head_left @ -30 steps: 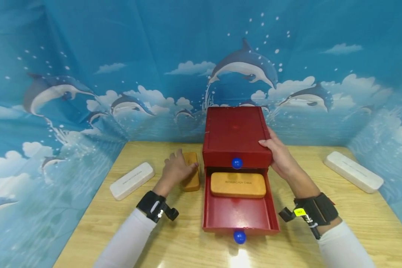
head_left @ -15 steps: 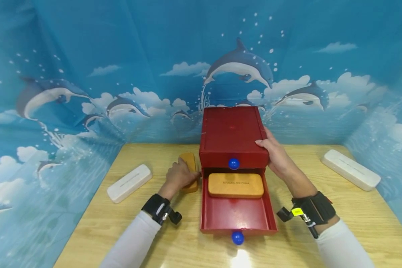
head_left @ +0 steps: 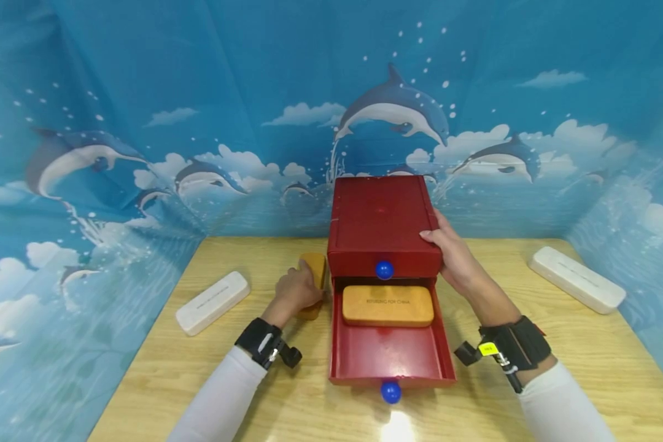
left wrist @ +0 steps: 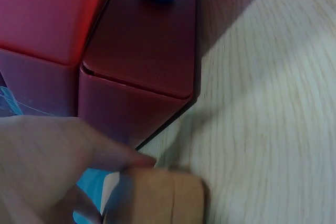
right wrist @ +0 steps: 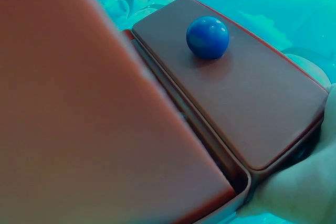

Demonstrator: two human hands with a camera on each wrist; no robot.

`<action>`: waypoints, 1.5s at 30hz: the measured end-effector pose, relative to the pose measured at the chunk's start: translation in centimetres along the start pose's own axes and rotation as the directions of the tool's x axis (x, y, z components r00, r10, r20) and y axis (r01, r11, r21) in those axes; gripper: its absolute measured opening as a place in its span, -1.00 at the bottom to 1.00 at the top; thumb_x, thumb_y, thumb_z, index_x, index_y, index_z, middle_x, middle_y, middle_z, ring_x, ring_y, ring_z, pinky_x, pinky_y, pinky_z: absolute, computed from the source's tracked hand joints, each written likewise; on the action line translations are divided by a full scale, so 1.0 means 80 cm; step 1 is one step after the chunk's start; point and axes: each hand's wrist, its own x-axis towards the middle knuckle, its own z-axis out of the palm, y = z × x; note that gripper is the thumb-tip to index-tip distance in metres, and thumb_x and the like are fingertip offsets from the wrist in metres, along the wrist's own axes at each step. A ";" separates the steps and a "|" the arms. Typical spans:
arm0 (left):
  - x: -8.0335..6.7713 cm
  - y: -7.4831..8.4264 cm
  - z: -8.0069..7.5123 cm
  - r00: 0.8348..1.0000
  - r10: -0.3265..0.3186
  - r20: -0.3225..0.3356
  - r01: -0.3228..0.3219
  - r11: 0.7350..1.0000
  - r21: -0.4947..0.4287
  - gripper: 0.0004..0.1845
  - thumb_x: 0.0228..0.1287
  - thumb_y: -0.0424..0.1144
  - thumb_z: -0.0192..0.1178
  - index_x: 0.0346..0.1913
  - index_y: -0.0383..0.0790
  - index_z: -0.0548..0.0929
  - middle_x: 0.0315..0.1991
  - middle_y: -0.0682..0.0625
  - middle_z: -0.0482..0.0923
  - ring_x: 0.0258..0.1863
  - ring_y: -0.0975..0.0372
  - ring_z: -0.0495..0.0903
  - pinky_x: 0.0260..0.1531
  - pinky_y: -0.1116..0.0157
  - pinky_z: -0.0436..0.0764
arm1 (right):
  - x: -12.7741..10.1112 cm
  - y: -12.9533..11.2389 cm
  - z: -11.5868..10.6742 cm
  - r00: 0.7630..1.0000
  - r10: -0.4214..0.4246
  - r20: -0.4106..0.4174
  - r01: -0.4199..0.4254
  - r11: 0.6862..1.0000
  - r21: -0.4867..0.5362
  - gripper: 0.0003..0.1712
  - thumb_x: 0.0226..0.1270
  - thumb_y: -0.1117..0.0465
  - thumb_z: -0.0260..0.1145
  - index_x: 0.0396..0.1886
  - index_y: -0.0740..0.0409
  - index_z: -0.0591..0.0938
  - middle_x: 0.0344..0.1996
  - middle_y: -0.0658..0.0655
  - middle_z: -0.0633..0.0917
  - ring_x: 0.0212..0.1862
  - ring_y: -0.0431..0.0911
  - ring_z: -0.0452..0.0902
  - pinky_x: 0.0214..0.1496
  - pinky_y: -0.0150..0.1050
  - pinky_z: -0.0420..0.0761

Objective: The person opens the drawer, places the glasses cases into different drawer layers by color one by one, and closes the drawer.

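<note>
In the head view my left hand (head_left: 297, 290) grips an orange glasses case (head_left: 316, 267) standing lengthwise beside the red drawer box (head_left: 383, 215). The left wrist view shows the thumb against the near end of this case. My right hand (head_left: 457, 256) holds the box's right side, its thumb on the top edge and its other fingers partly hidden. The lower drawer (head_left: 389, 356) is pulled out; the upper one is closed. Inside the drawer, toward the back, lies another orange glasses case (head_left: 388, 306) with printed lettering. Blue round knobs (head_left: 384, 270) mark both drawer fronts.
On the wooden table (head_left: 166, 380), a white case (head_left: 212, 303) lies at the left and another white case (head_left: 577, 279) at the right. A blue dolphin-print cloth (head_left: 287, 73) hangs behind and along the sides.
From spread fingers over the orange case, my left hand has closed round it. That case has shifted slightly right toward the box. My right hand stays on the box.
</note>
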 end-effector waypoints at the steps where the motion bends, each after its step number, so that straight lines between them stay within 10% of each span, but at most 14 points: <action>1: 0.000 0.000 0.000 1.000 0.006 0.002 -0.006 1.000 0.012 0.04 0.26 0.07 0.34 0.60 -0.45 0.11 0.20 -0.52 0.54 0.09 -0.30 0.64 0.00 -0.14 0.68 | 0.000 0.000 0.000 1.000 0.000 0.002 0.000 1.000 0.001 -0.15 0.65 0.16 -0.14 0.72 -0.07 -0.34 0.64 0.28 0.02 0.39 -0.11 0.26 0.20 -0.40 0.55; 15: -0.003 -0.026 0.010 0.988 0.130 -0.085 -0.146 0.966 -0.213 -0.27 0.59 -0.08 -0.05 0.63 -0.40 0.08 0.31 -0.67 0.35 0.33 -0.46 0.33 0.40 -0.30 0.25 | -0.003 -0.001 -0.004 1.000 -0.002 -0.004 0.002 1.000 0.007 -0.17 0.67 0.14 -0.16 0.72 -0.10 -0.34 0.64 0.24 0.01 0.39 -0.11 0.25 0.18 -0.41 0.58; 27: -0.016 -0.062 -0.002 0.968 0.158 -0.196 -0.224 0.895 -0.386 -0.27 0.61 0.05 -0.01 0.65 -0.24 0.13 -0.13 -0.29 0.67 -0.44 0.12 0.61 -0.39 0.21 0.61 | -0.003 -0.004 -0.003 1.000 0.002 -0.004 -0.002 1.000 0.010 -0.15 0.66 0.16 -0.15 0.72 -0.11 -0.36 0.65 0.24 0.00 0.42 -0.06 0.23 0.17 -0.40 0.59; 35: -0.043 -0.067 -0.038 0.960 0.147 -0.237 -0.252 0.821 -0.513 -0.23 0.53 0.28 0.04 0.64 0.04 0.20 -0.03 -0.21 0.66 -0.39 0.14 0.64 -0.42 0.24 0.63 | 0.001 -0.001 -0.002 1.000 0.005 -0.011 -0.005 1.000 0.014 -0.15 0.65 0.17 -0.15 0.72 -0.11 -0.35 0.64 0.24 0.02 0.39 -0.09 0.24 0.18 -0.39 0.58; 45: -0.089 -0.064 -0.065 0.913 0.123 -0.390 -0.328 0.790 -0.519 -0.28 0.40 0.25 0.24 0.56 0.23 0.36 0.35 -0.15 0.58 -0.17 0.06 0.66 -0.32 0.24 0.63 | 0.001 0.003 -0.001 1.000 -0.013 0.001 0.013 1.000 0.024 -0.17 0.65 0.18 -0.16 0.72 -0.07 -0.32 0.63 0.25 0.06 0.40 -0.09 0.28 0.20 -0.38 0.58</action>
